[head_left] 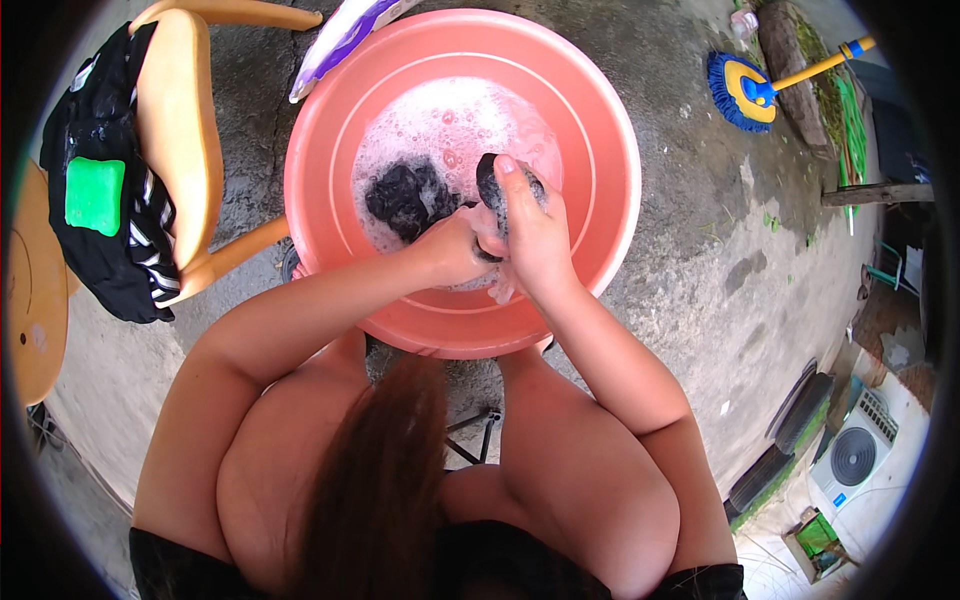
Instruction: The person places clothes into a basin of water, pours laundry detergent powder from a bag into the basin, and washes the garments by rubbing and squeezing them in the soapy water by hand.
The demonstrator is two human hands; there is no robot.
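Observation:
A round pink basin (pixel 610 190) stands in front of my knees, with foamy water (pixel 450 110) in it. Over the near right part of the water, my left hand (pixel 458 246) and my right hand (pixel 538 228) are close together. Both are closed on a wet black cloth (pixel 490 182) with suds on it; its exact kind is hard to make out. Its top end sticks up by my right thumb, and the rest is partly hidden by my fingers. Left of my hands, another bunched black cloth (pixel 408 197) lies in the suds.
A tan plastic chair (pixel 185 130) stands at the left, with black clothing (pixel 95 270) and a green soap bar (pixel 95 195) on it. Beside the basin's far left rim lies a white and purple packet (pixel 345 45). A blue and yellow mop (pixel 745 90) lies at the far right.

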